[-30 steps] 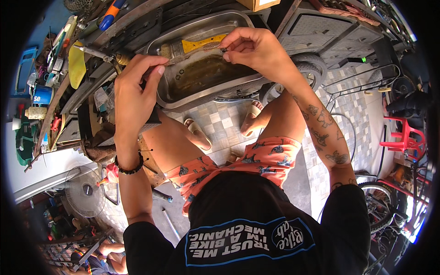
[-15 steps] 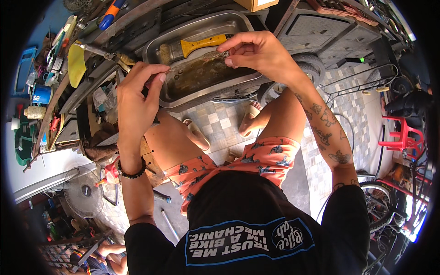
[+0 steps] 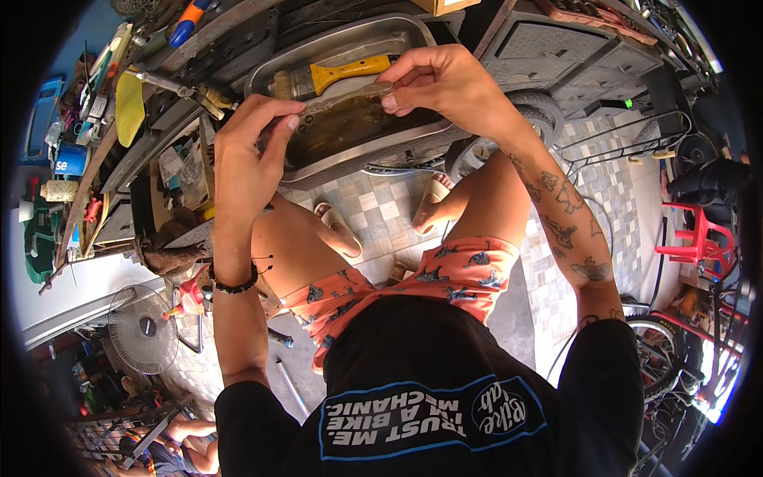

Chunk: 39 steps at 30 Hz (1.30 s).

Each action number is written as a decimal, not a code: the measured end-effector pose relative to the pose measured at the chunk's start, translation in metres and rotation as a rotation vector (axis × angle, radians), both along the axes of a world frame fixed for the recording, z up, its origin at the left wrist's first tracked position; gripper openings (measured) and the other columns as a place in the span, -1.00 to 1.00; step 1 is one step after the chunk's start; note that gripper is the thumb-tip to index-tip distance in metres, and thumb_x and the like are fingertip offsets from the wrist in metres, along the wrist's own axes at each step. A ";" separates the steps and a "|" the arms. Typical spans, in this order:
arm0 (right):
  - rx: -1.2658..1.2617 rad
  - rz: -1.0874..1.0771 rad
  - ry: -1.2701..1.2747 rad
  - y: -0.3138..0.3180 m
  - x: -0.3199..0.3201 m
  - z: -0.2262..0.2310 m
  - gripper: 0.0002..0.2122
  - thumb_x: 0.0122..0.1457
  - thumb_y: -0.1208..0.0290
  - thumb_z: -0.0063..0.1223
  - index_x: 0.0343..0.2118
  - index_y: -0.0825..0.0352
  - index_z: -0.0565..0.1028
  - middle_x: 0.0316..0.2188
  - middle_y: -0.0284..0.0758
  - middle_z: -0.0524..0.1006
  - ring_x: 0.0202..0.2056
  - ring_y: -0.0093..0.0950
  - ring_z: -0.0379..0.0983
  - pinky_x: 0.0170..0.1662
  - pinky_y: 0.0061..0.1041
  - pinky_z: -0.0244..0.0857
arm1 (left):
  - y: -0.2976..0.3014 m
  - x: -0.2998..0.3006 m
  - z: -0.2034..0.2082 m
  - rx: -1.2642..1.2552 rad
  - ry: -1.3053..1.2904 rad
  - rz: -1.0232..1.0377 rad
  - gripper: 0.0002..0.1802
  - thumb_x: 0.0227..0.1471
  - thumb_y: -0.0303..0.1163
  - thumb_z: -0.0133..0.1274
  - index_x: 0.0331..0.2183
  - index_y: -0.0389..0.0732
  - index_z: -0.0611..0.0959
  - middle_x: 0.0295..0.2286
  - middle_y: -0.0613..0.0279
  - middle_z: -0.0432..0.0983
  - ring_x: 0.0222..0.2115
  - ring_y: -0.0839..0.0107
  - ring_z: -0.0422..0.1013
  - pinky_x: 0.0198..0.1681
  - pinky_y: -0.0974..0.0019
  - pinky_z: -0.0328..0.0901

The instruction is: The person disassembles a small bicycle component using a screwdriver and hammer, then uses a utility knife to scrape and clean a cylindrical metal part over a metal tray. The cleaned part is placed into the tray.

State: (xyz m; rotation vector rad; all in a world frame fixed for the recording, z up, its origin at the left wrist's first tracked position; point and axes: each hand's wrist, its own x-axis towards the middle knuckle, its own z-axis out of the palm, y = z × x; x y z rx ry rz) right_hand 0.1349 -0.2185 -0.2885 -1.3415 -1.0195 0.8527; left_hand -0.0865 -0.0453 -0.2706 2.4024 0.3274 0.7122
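Observation:
Both my hands are raised over a metal tray (image 3: 373,150) holding a shallow layer of brownish liquid (image 3: 346,131). My left hand (image 3: 248,159) is above its left end, thumb and fingertips closed together; whatever they pinch is too small to make out. Over the right part, my right hand (image 3: 449,89) pinches with thumb and fingers, and what lies between them is mostly hidden. A faint thin strip seems to run between the fingertips, but its kind is unclear. Behind them a paintbrush (image 3: 354,72) with a yellow handle lies in the tray. Small dark rings (image 3: 308,121) show near my left fingertips.
Tools and a yellow piece (image 3: 129,110) crowd the bench on the left. A wheel (image 3: 534,119) stands under the tray's right end. Farther right are a red plastic chair (image 3: 698,242) and a bicycle wheel (image 3: 658,358). A fan (image 3: 145,327) stands at lower left.
My left hand has moved slightly right, closer to my right hand. The small round metal part that showed at my right fingertips is now hidden; my right hand has shifted slightly.

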 end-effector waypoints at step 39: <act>0.001 -0.048 -0.017 -0.001 -0.003 -0.003 -0.82 0.17 0.59 0.34 -0.19 0.45 0.60 -0.35 -0.26 0.68 -0.34 -0.59 0.61 -0.22 -0.60 0.53 | -0.003 0.000 -0.003 0.005 -0.043 0.011 -0.82 0.14 -0.62 0.18 -0.20 -0.24 0.74 -0.35 0.14 0.62 -0.37 0.36 0.55 -0.30 0.37 0.38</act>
